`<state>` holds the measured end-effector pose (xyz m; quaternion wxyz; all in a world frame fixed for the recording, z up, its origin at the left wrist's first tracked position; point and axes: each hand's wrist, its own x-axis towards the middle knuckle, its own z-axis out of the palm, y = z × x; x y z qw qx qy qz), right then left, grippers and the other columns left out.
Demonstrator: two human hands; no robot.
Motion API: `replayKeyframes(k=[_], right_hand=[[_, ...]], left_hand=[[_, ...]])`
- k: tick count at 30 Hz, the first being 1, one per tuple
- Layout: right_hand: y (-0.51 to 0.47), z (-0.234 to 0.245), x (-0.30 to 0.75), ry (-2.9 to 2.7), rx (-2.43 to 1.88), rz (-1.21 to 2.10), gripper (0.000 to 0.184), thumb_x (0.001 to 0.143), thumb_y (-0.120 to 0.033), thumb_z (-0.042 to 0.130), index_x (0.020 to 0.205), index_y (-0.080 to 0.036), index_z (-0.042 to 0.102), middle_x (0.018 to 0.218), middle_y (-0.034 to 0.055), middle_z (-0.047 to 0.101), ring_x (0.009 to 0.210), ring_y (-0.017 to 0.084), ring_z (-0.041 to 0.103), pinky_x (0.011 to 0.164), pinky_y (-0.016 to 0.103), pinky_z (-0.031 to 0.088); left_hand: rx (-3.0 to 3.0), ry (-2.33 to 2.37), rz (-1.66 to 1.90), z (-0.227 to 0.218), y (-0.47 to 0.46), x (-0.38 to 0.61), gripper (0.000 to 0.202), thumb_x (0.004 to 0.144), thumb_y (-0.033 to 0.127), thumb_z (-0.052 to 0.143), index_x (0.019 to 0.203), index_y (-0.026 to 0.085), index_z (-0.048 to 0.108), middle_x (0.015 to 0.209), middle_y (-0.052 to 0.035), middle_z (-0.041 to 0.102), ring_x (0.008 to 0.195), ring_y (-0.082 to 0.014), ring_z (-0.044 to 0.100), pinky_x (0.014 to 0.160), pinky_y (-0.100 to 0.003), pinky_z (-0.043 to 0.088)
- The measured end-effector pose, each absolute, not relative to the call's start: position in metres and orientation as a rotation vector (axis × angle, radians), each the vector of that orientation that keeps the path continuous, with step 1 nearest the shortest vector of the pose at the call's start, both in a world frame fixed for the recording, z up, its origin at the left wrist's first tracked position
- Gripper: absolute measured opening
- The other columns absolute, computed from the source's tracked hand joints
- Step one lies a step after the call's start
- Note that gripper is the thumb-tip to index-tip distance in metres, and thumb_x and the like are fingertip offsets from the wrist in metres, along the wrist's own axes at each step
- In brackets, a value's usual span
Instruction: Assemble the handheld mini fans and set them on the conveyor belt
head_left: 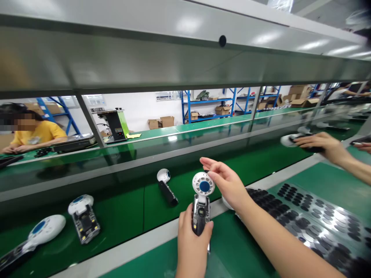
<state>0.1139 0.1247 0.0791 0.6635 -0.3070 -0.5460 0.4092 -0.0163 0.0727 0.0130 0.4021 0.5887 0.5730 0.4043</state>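
Observation:
My left hand (193, 239) is closed around the lower body of a handheld device (199, 212). The device stands upright, with a round vented white head, a blue disc at its centre, and electronics showing in the body. My right hand (228, 185) is at the head's right side, thumb by the rim and fingers curved above it. A small dark bit shows by those fingertips, too little to name. Right of my forearm lie clear sheets (314, 220) bearing many black round pieces. A white rounded thing, mostly hidden, sits below my right wrist.
Similar devices lie on the green conveyor belt (130, 227): one white-headed with black handle (167, 189), one with bare circuitry (84, 220), one at far left (43, 231). A co-worker's hand (324, 146) holds another at right. A metal shelf (174, 58) spans overhead. A person in yellow sits opposite.

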Motion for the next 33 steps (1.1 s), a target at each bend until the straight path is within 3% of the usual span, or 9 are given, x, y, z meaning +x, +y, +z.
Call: replayKeyframes(k=[6,11,14,17,21,33], right_hand=[[0.129,0.077,0.115,-1.186,-0.71,0.894,0.011,0.079,-0.023,0.057,0.07,-0.021,0.051,0.119,0.0039,0.055,0.114,0.021,0.047,0.095,0.038,0.035],[0.096,0.086,0.113,-1.236,-0.927,0.796,0.01,0.078,-0.024,0.055,0.069,-0.023,0.05,0.113,-0.0002,0.052,0.109,0.019,0.047,0.089,0.033,0.037],[0.085,0.086,0.113,-1.542,-1.262,0.931,0.009,0.075,-0.024,0.054,0.067,-0.022,0.051,0.12,-0.0007,0.044,0.1,0.018,0.051,0.08,0.03,0.041],[0.084,0.082,0.11,-1.756,-1.443,1.048,0.008,0.076,-0.021,0.048,0.069,-0.022,0.052,0.118,-0.0012,0.044,0.088,0.015,0.054,0.069,0.026,0.043],[0.084,0.079,0.104,-1.836,-1.497,1.026,0.012,0.076,-0.018,0.045,0.066,-0.023,0.05,0.083,-0.0035,0.053,0.07,0.013,0.052,0.057,0.022,0.038],[0.081,0.082,0.085,-1.772,-1.594,0.973,0.016,0.078,-0.013,0.041,0.064,-0.02,0.043,0.081,-0.0019,0.05,0.071,0.013,0.05,0.057,0.021,0.036]], left_hand=[[1.437,1.433,1.141,0.016,0.072,-0.014,0.046,0.063,0.029,0.058,0.107,0.016,0.05,0.102,-0.0091,0.051,0.097,-0.0259,0.051,0.081,-0.033,0.04],[1.061,1.255,1.115,0.007,0.076,-0.012,0.043,0.063,0.033,0.063,0.098,0.019,0.042,0.076,-0.0031,0.059,0.069,-0.0227,0.062,0.061,-0.033,0.049],[0.991,1.114,1.086,0.004,0.079,-0.016,0.047,0.065,0.031,0.063,0.103,0.02,0.038,0.079,-0.0031,0.06,0.061,-0.0186,0.062,0.056,-0.031,0.05],[1.035,1.159,1.13,0.002,0.08,-0.019,0.06,0.06,0.024,0.067,0.113,0.021,0.038,0.088,-0.0052,0.063,0.068,-0.0189,0.063,0.06,-0.03,0.05],[1.111,1.268,1.15,0.0,0.08,-0.017,0.066,0.057,0.019,0.067,0.118,0.022,0.042,0.096,-0.0071,0.064,0.082,-0.0228,0.062,0.065,-0.029,0.049],[1.173,1.326,1.112,0.007,0.08,-0.019,0.064,0.059,0.028,0.062,0.118,0.015,0.042,0.1,-0.0099,0.061,0.086,-0.0231,0.059,0.066,-0.027,0.046]])
